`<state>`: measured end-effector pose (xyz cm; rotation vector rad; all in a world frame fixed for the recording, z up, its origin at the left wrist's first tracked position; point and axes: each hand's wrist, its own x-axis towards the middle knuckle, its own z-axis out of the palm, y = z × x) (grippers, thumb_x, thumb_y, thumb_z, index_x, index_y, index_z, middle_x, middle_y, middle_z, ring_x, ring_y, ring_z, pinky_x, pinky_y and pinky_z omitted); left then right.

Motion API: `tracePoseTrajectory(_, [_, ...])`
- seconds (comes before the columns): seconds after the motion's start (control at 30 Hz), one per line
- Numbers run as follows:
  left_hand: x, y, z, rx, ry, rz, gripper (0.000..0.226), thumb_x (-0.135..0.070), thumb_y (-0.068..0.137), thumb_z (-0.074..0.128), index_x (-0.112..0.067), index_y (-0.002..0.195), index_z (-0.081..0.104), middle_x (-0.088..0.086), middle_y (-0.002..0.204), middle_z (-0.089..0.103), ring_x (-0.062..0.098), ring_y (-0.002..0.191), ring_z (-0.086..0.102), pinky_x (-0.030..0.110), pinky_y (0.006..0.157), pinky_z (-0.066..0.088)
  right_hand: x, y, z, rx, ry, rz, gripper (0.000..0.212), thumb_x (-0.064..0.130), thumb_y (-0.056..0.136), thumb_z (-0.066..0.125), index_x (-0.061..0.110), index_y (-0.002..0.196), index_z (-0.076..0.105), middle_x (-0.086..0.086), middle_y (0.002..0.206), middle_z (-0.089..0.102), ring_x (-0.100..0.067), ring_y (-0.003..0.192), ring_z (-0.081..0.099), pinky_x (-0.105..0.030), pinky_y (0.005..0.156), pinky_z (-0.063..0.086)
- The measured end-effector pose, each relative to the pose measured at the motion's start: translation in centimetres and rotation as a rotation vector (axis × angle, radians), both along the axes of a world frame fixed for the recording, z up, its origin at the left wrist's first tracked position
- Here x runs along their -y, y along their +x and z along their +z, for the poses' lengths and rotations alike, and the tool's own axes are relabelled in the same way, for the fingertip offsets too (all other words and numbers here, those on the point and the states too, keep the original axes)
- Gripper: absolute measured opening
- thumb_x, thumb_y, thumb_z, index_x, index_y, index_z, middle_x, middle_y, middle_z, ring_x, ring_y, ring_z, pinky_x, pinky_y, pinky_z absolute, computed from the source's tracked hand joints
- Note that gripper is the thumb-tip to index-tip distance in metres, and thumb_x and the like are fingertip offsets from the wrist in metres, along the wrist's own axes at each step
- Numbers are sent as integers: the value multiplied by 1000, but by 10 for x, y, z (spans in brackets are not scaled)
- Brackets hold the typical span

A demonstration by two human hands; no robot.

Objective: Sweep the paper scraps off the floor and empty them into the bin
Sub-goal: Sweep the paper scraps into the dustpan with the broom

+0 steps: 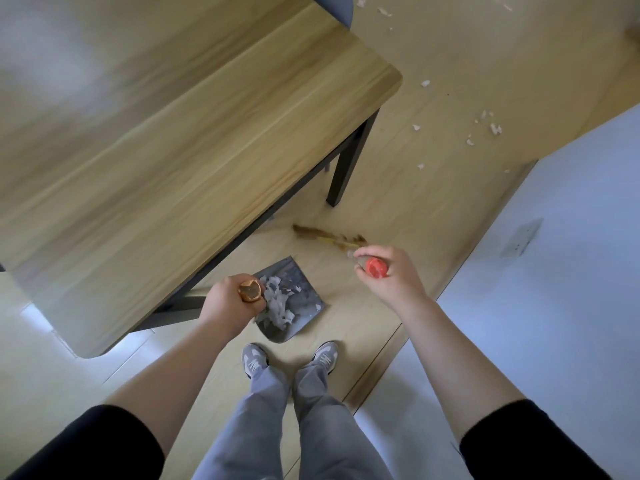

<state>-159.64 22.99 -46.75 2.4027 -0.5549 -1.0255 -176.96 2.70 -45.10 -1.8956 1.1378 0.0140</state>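
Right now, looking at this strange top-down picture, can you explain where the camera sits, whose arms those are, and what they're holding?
No machine here: one wide-angle camera worn on a person's head looks down at their own arms and grey shoes. The left hand grips the copper-tipped handle of a dark grey dustpan holding a heap of white paper scraps. The right hand grips the red-capped handle of a brown straw broom. More loose white scraps lie farther ahead on the pale wooden floor, right of the light wooden table with black legs.
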Motion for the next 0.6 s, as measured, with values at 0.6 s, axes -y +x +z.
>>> tracePoseTrajectory(0.6, [3,-7,3,-10,37,-53,8,-7,77,68,-11,84,69,10,82,69,27,78,64,40,67,55,-23,-76,82,-29,59,-345,8,21,77,73,28,76,74,10,59,66,-18,66,65,-28,62,51])
